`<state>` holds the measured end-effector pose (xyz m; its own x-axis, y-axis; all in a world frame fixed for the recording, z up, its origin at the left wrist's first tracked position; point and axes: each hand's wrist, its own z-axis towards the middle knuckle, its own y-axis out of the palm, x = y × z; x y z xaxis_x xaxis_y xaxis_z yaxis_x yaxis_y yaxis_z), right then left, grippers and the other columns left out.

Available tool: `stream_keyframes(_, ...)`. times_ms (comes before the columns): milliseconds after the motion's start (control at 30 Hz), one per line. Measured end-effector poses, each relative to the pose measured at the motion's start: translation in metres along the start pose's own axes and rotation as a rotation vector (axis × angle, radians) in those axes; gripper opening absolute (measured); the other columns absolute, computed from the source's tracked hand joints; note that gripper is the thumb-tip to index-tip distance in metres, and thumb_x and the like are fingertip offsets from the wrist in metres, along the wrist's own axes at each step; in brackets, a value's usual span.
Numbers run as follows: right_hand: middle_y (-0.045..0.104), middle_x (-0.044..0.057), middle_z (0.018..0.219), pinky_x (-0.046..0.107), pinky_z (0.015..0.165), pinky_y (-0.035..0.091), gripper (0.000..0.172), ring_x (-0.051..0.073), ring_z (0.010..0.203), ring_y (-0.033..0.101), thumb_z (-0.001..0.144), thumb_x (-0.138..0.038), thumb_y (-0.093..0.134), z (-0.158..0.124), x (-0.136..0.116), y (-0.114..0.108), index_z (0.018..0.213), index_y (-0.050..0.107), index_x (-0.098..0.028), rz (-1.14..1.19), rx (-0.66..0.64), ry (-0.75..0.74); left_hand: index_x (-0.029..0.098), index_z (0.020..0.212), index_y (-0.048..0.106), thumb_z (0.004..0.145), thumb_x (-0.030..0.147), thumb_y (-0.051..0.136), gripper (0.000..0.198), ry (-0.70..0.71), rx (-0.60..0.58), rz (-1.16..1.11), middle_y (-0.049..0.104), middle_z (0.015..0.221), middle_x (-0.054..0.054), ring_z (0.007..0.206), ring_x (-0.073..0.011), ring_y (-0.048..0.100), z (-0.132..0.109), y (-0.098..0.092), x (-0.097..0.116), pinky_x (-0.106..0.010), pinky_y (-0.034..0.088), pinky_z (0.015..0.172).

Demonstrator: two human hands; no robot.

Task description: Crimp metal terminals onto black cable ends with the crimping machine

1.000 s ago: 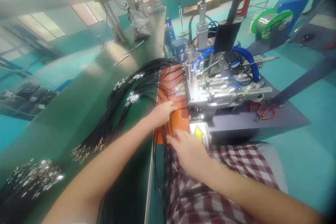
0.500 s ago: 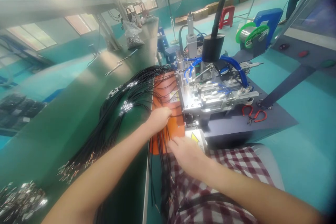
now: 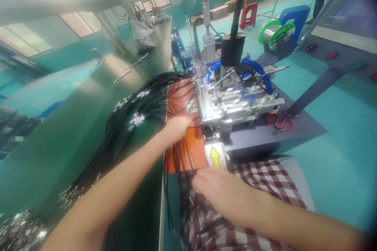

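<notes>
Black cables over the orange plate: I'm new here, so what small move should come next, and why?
Perhaps shift the right hand slightly left to the hanging black cables: they dangle past the near edge of the orange plate, close to that hand, while the left hand is over the plate near the machine. Whether either hand grips a cable is unclear.

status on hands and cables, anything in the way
Left hand at cables, over orange plate. Right hand near arrow cover. Possible snag: cables hanging past plate's edge, beside right hand.
</notes>
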<state>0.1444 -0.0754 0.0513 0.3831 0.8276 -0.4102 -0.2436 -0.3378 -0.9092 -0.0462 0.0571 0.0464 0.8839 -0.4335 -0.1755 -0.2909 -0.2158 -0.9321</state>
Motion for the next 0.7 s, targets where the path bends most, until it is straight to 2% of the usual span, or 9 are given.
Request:
stream_keyframes(167, 0.059, 0.003, 0.077, 0.028, 0.058, 0.034, 0.015, 0.016, 0.065, 0.046, 0.08, -0.001, 0.053, -0.024, -0.007, -0.005, 0.081, 0.058, -0.015, -0.017, 0.068, -0.112, 0.016, 0.119, 0.057, 0.092, 0.033, 0.057, 0.032, -0.013, 0.022, 0.0, 0.06, 0.119, -0.01, 0.101, -0.0216, 0.061, -0.002, 0.002, 0.0, -0.043, 0.054, 0.084)
stream_keyframes(300, 0.059, 0.002, 0.078, 0.028, 0.06, 0.035, 0.015, 0.016, 0.065, 0.044, 0.079, -0.002, 0.056, -0.031, -0.007, -0.006, 0.081, 0.058, -0.016, 0.023, 0.064, -0.096, 0.016, 0.119, 0.057, 0.092, 0.033, 0.057, 0.032, -0.014, 0.067, -0.009, 0.06, 0.12, -0.01, 0.101, -0.0218, 0.061, -0.002, 0.006, 0.002, -0.043, 0.054, 0.085)
stream_keyframes(433, 0.061, 0.002, 0.082, 0.027, 0.062, 0.037, 0.014, 0.016, 0.068, 0.046, 0.085, -0.003, 0.053, -0.03, -0.005, -0.006, 0.083, 0.058, -0.017, 0.093, 0.042, -0.11, 0.016, 0.119, 0.057, 0.092, 0.033, 0.057, 0.032, -0.013, 0.129, -0.047, 0.06, 0.119, -0.01, 0.101, -0.0218, 0.061, 0.001, 0.01, 0.003, -0.043, 0.053, 0.085)
stream_keyframes(567, 0.061, 0.002, 0.087, 0.026, 0.064, 0.04, 0.019, 0.015, 0.073, 0.049, 0.083, 0.001, 0.051, -0.033, 0.001, -0.006, 0.085, 0.058, -0.017, 0.266, 0.043, -0.018, 0.015, 0.115, 0.059, 0.092, 0.033, 0.057, 0.029, -0.013, 0.202, -0.13, 0.061, 0.116, -0.009, 0.099, -0.0209, 0.062, 0.0, 0.017, -0.002, -0.042, 0.054, 0.084)
stream_keyframes(667, 0.062, 0.003, 0.091, 0.027, 0.07, 0.044, 0.022, 0.016, 0.078, 0.052, 0.089, -0.001, 0.044, -0.038, 0.005, -0.004, 0.091, 0.058, -0.018, 0.395, 0.098, 0.035, 0.016, 0.103, 0.064, 0.094, 0.022, 0.051, 0.017, -0.003, 0.273, -0.216, 0.066, 0.107, -0.006, 0.099, -0.0188, 0.062, -0.006, 0.021, -0.007, -0.037, 0.052, 0.088)
stream_keyframes(700, 0.062, 0.004, 0.091, 0.028, 0.071, 0.045, 0.023, 0.016, 0.079, 0.053, 0.091, -0.003, 0.041, -0.04, 0.006, -0.003, 0.092, 0.058, -0.018, 0.416, 0.126, 0.04, 0.017, 0.1, 0.065, 0.094, 0.018, 0.048, 0.018, -0.004, 0.301, -0.245, 0.067, 0.105, -0.005, 0.1, -0.0179, 0.062, -0.009, 0.022, -0.01, -0.035, 0.051, 0.089)
